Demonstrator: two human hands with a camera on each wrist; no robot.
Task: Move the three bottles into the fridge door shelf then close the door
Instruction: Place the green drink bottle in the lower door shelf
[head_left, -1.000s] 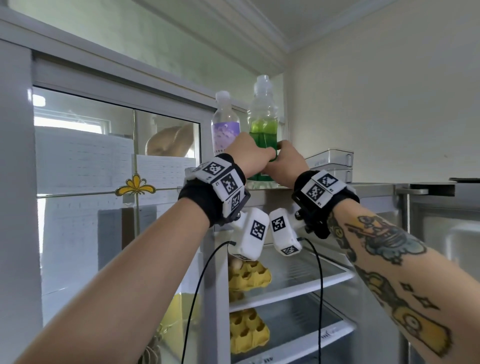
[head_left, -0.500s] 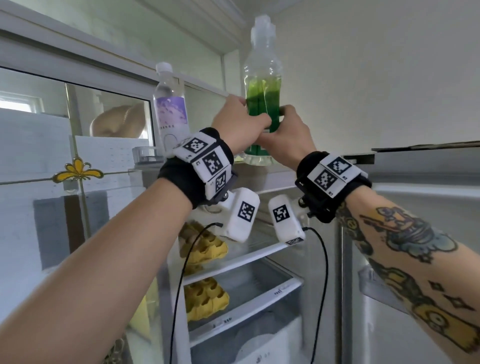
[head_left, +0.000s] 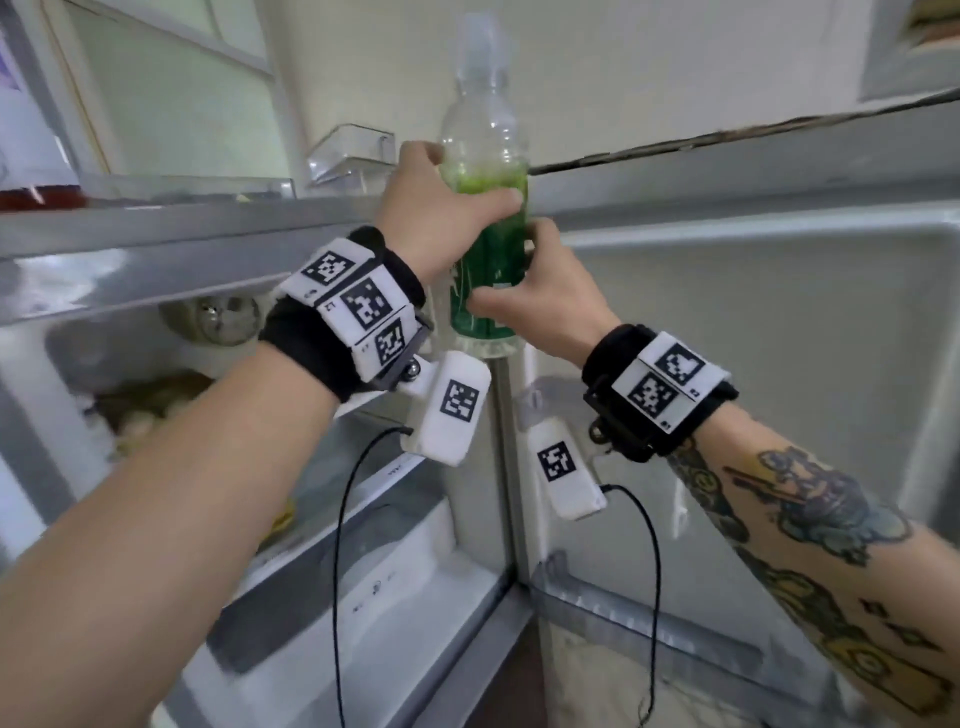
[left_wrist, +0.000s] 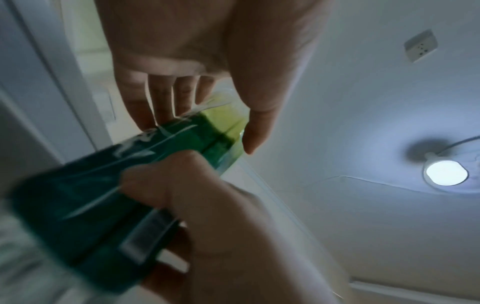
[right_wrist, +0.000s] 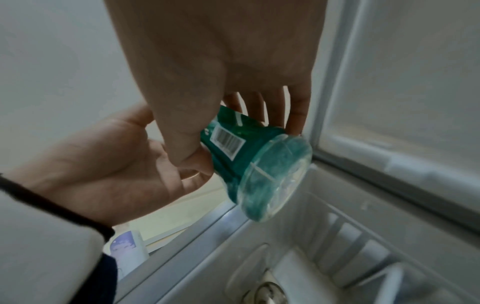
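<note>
One fridge door, open, inner liner facing me. One green bottle with a green label, lettering too blurred for me to read and a barcode near the base, held upright in the air before the door. My left hand wraps its upper body; my right hand clasps the label. One purple-labelled bottle, partly seen.

Green bottle: clear plastic, green drink filling lower part, upper part empty, green label with barcode, pale cap on. Roughly upright, in air, base clear of any surface, in front of fridge top edge, beside open door. Purple-label bottle: on fridge top, only partly seen. Third bottle not made out.
</note>
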